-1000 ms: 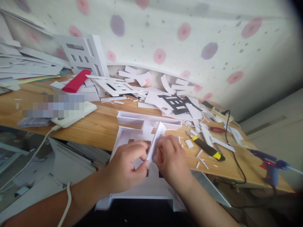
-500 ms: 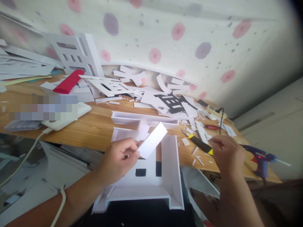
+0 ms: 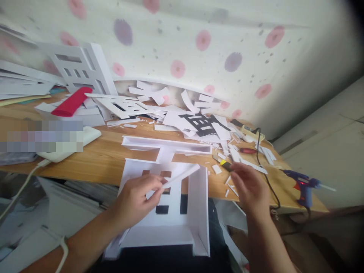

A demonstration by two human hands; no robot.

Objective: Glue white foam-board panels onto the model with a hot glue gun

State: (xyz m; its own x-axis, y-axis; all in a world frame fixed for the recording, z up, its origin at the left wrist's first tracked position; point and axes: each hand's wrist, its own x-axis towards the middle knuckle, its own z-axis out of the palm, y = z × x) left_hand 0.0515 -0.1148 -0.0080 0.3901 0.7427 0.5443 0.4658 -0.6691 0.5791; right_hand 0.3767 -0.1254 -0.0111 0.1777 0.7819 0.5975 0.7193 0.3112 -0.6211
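My left hand [image 3: 136, 199] pinches one end of a narrow white strip [image 3: 183, 174], which slants up to the right over a white foam-board character frame [image 3: 199, 204]. The frame lies partly on the wooden table [image 3: 108, 157] and partly over its front edge. My right hand [image 3: 247, 185] is to the right of the frame, with its fingers curled down onto a yellow-and-black utility knife [image 3: 224, 163]. Only the blade end of the knife shows beyond the fingertips.
White offcuts and a black character cutout [image 3: 201, 123] litter the back of the table. A blue glue gun [image 3: 303, 185] stands at the right edge with a black cord [image 3: 265, 178] nearby. A red roll [image 3: 71, 102], another white character block [image 3: 82, 68] and a white charger [image 3: 88, 134] sit at the left.
My right hand let go of the strip, swung out to the right and came down on the utility knife. My left hand kept the strip and lowered it flatter over the frame.
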